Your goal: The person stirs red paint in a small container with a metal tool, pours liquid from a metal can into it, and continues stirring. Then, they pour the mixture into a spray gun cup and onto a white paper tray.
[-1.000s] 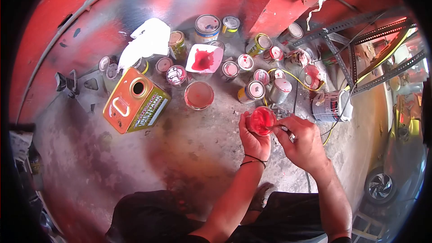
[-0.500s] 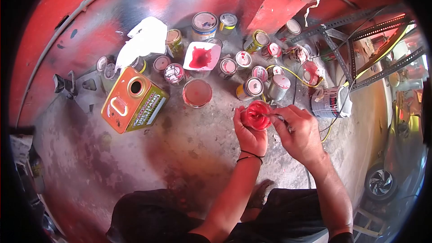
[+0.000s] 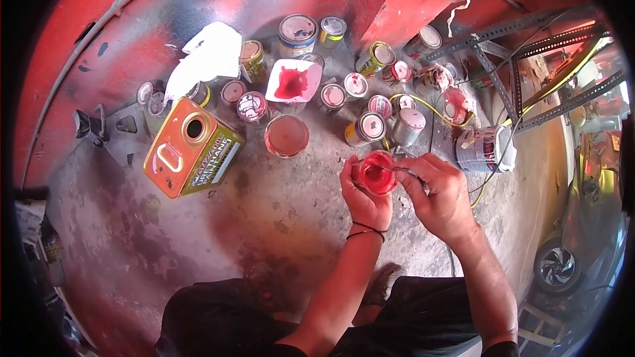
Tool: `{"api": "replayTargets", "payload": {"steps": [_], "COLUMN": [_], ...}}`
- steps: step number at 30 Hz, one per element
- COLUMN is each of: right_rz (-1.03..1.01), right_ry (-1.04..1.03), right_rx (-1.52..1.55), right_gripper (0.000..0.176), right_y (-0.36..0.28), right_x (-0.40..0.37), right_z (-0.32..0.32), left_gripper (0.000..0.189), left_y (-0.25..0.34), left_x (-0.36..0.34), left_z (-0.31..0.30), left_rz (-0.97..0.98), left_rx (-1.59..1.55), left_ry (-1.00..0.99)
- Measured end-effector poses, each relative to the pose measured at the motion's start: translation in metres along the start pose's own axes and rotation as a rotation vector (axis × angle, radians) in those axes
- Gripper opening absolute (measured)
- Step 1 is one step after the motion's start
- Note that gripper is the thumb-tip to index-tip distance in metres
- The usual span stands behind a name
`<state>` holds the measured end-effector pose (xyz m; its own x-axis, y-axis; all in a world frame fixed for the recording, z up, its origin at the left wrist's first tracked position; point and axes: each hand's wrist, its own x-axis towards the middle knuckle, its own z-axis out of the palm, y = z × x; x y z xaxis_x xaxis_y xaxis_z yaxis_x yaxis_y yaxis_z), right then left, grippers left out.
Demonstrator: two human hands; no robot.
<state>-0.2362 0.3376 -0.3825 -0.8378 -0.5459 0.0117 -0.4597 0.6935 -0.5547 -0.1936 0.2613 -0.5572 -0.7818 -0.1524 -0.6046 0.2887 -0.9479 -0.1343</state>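
My left hand (image 3: 368, 201) is wrapped round a small clear cup (image 3: 376, 173) with red paint in it, held above the floor. The fingers of my right hand (image 3: 438, 193) pinch a thin stirring tool (image 3: 407, 172) whose end reaches into the cup from the right. The tip of the tool is hard to make out in the red paint. Just beyond the cup stand a yellow-labelled can (image 3: 369, 128) and a silver can (image 3: 409, 125). A wider open tin with a dull red top (image 3: 286, 136) is on the floor to the left.
An orange and green rectangular paint can (image 3: 192, 149) stands at the left. Behind it are a white sheet (image 3: 210, 59), a white tray (image 3: 295, 80) with red paint and several tins. A large paint bucket (image 3: 484, 149), cables and a metal rack (image 3: 516, 86) are at the right.
The surface of the red paint in the cup looks different, with the swirls less marked. The view has shifted slightly, and both hands keep their hold.
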Motion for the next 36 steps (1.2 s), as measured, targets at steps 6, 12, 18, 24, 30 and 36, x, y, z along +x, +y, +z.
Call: {"api": "replayTargets", "payload": {"steps": [6,12,18,24,30,36], "right_rz": [0.007,-0.061,-0.085,-0.134,-0.117,-0.142], "right_ry": [0.044,-0.089,-0.106,-0.025,0.018,0.02], "right_rx": [0.067,0.06,0.031,-0.027,-0.07,-0.11], "right_gripper": [0.014,0.024,0.03,0.038,0.039,0.04], "right_y": [0.005,0.009,0.009,0.028,0.036,0.049], "right_x": [0.001,-0.001,-0.012,-0.028,-0.046,-0.065], "right_z": [0.003,-0.002,-0.015,-0.014,-0.018,-0.025], "left_gripper": [0.035,0.03,0.037,0.031,0.031,0.038], "left_y": [0.001,0.001,0.0,0.0,0.002,0.017], "left_x": [-0.004,0.013,0.013,0.016,0.01,0.023], "left_z": [0.007,-0.012,-0.006,-0.005,0.006,0.001], "left_rz": [0.034,0.006,0.033,-0.001,0.013,0.013], "left_rx": [0.002,-0.065,-0.076,-0.065,-0.044,-0.056], "left_ry": [0.064,-0.016,-0.033,-0.047,-0.075,-0.047]}}
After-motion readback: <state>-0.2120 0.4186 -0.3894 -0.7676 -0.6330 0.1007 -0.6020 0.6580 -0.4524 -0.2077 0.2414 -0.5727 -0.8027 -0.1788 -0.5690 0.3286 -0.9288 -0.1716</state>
